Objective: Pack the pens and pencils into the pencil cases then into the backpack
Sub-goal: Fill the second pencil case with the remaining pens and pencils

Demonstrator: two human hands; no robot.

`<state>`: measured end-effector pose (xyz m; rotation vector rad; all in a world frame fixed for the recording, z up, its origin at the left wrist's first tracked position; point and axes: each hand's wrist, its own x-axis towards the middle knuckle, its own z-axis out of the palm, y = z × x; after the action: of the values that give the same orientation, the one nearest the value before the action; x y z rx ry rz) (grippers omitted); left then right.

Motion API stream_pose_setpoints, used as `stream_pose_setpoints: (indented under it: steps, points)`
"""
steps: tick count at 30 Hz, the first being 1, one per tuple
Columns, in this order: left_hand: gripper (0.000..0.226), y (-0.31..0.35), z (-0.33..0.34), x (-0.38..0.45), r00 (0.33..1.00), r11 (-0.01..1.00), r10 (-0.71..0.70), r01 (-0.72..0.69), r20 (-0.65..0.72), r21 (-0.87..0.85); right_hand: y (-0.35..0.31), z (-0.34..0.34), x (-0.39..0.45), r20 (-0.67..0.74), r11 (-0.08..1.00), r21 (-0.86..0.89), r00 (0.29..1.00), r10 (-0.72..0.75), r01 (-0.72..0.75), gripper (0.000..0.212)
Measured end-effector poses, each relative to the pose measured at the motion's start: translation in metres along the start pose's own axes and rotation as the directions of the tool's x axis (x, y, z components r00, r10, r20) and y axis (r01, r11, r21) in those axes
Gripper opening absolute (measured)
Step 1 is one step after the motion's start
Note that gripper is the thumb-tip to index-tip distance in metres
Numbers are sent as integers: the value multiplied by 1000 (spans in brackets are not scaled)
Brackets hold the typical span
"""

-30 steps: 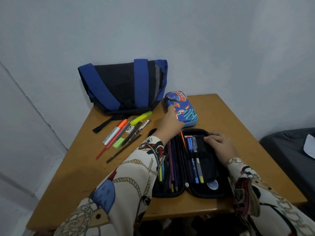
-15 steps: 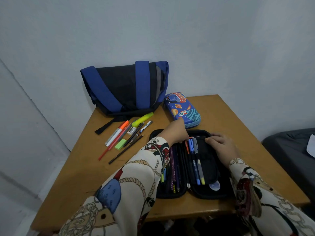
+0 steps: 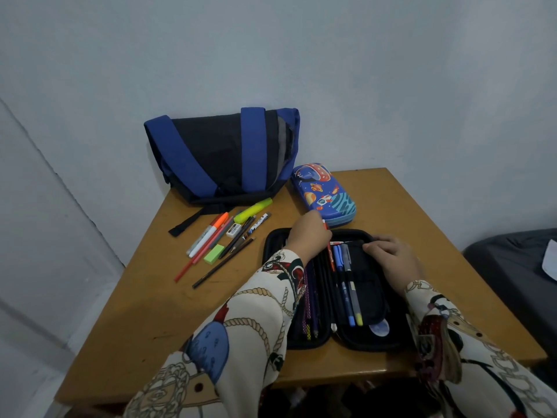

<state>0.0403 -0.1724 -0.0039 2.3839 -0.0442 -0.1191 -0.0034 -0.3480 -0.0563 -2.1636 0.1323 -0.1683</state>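
We look down on a wooden counter [image 3: 126,321] set in a corner of the room. Near us lies an open black pencil case [image 3: 370,312], its two halves spread flat, with pens and pencils already lined up inside: dark ones in the left half, a blue pen [image 3: 343,285] and a grey pen with a yellow tip [image 3: 353,292] by the middle fold. Our left hand [image 3: 309,233] reaches over the far left part of the case, fingers curled round a red pen [image 3: 330,256] whose lower end rests among those in the case. Our right hand [image 3: 388,254] rests on the right half, fingertips curled over the far edge of its inner pocket.

Just beyond the open case sits a closed blue pencil case [image 3: 324,191] with a space print. At the far left, against the wall, stands the blue and black backpack [image 3: 223,155]. In front of it, loose on the counter, lie a yellow highlighter [image 3: 252,206], an orange-capped marker [image 3: 208,233], a white eraser [image 3: 233,230], a green eraser [image 3: 214,254], a red pencil [image 3: 193,262] and a dark pencil [image 3: 223,263].
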Motion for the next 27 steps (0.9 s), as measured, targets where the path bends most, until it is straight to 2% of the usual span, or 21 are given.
stream_pose_setpoints:
  steps: [6,13,17,23,25,27]
  points:
    - [29,5,-1,-1,996,994,-26,16,89,109,2,1,1,-8,1000,17,1000,13,-13,18]
    - [23,-1,-12,-14,969,967,85,-136,233,213,0,1,0,8,1000,19,1000,11,-11,15]
    - [24,-6,-14,-19,959,959,119,-178,256,219,-1,0,-1,15,1000,7,1000,11,-11,18]
    - [26,-17,-8,-24,966,954,172,-212,194,212,2,0,0,6,1000,7,1000,14,-15,16]
    - [29,-21,-8,-26,972,961,203,-221,122,166,2,0,0,2,1000,16,1000,20,-20,17]
    - [28,-29,-14,-27,985,984,173,-171,-20,51,2,0,0,3,999,22,1000,26,-26,17]
